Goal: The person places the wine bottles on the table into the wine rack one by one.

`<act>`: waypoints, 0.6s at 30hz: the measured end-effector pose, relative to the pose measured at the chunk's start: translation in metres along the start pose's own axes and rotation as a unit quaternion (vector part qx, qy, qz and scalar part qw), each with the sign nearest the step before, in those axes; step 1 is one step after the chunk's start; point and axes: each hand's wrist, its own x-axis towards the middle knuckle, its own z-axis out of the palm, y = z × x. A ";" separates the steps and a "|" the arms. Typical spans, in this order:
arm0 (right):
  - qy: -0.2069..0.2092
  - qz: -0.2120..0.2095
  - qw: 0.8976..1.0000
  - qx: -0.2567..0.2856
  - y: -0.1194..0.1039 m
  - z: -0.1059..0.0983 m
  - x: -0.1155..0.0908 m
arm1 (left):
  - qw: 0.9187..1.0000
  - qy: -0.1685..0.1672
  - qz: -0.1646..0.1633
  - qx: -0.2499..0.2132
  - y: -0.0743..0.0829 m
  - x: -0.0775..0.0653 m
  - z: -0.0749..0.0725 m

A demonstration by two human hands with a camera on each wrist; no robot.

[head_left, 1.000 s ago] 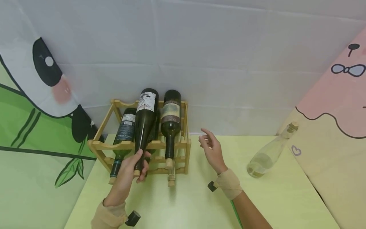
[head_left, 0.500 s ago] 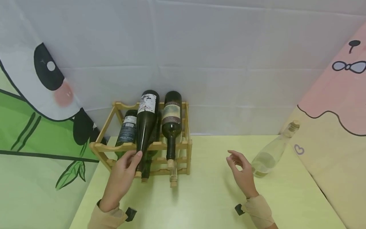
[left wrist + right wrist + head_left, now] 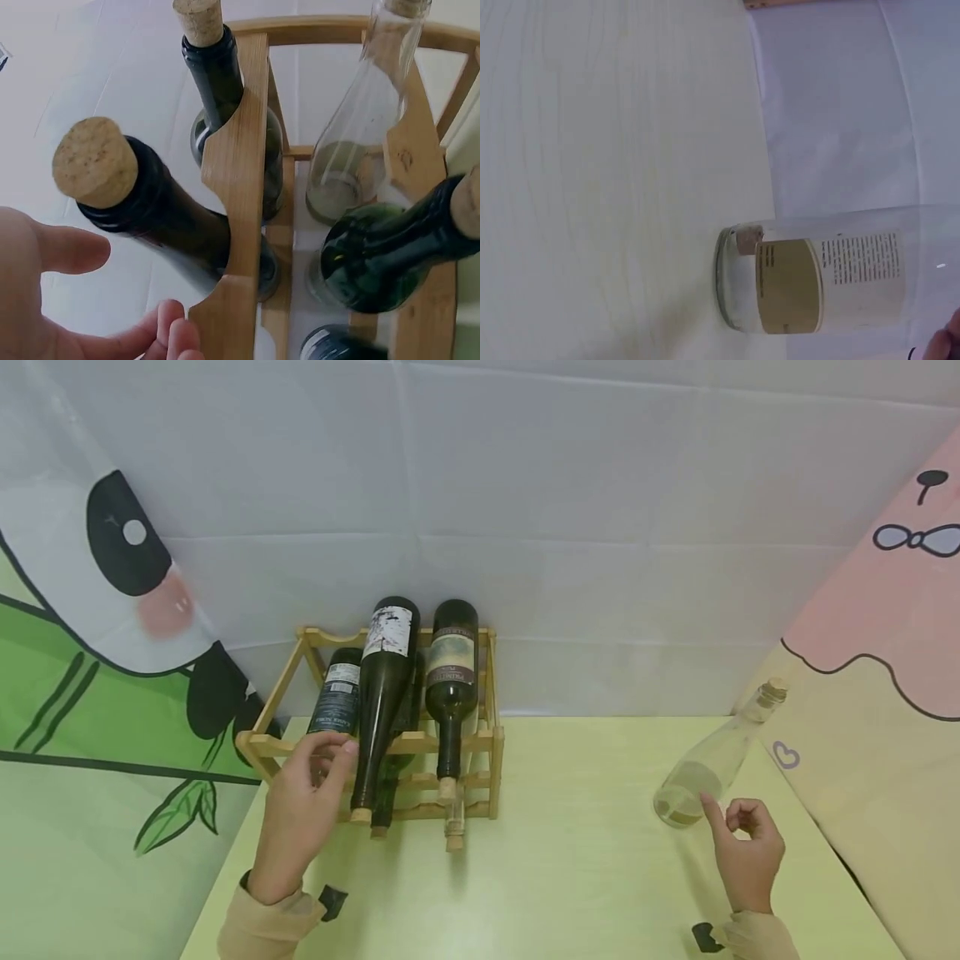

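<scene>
In the head view my left hand [image 3: 303, 810] is at the rack's front left, just beside the neck of a dark wine bottle [image 3: 381, 702] with a torn white label. The left wrist view shows its thumb and fingers apart around that corked neck [image 3: 169, 199], gripping nothing. This bottle lies neck-forward on top of the wooden wine rack [image 3: 495, 739]. My right hand [image 3: 750, 852], thumb and fingers parted, is just in front of a clear corked bottle [image 3: 701, 777] that stands upright. One fingertip shows beside that bottle [image 3: 787, 285] in the right wrist view; contact is not visible.
Next to it on the rack's top lies another dark bottle [image 3: 452, 685]. Lower down are a blue-labelled bottle [image 3: 335, 697], a green one [image 3: 384, 793] and a clear one [image 3: 454, 827]. The rack stands on a pale yellow table [image 3: 570, 860], against a white cloth backdrop [image 3: 600, 610].
My left hand has let go of the dark bottle's neck and drawn slightly left; the bottle stays on the rack. My right hand has moved right, towards the clear bottle.
</scene>
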 end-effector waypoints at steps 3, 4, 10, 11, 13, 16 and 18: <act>0.006 0.043 0.999 -0.021 0.006 -0.002 0.002 | 0.999 0.026 0.021 0.000 0.004 0.000 -0.002; 0.002 0.058 0.998 -0.027 0.007 -0.002 0.003 | 0.999 0.033 0.031 0.000 0.006 0.001 -0.003; -0.067 0.105 0.991 -0.045 0.013 0.002 0.010 | 0.993 0.040 0.107 0.011 0.028 0.008 -0.003; -0.083 0.109 0.990 -0.043 0.014 0.003 0.012 | 0.992 0.034 0.122 0.010 0.033 0.010 -0.002; -0.115 0.125 0.985 -0.032 0.015 0.003 0.016 | 0.988 0.015 0.152 0.005 0.042 0.013 0.001; -0.156 0.149 0.977 0.002 0.017 0.002 0.024 | 0.981 -0.020 0.194 -0.006 0.058 0.017 0.007; -0.179 0.159 0.971 0.018 0.019 0.001 0.030 | 0.975 -0.043 0.218 -0.010 0.069 0.018 0.011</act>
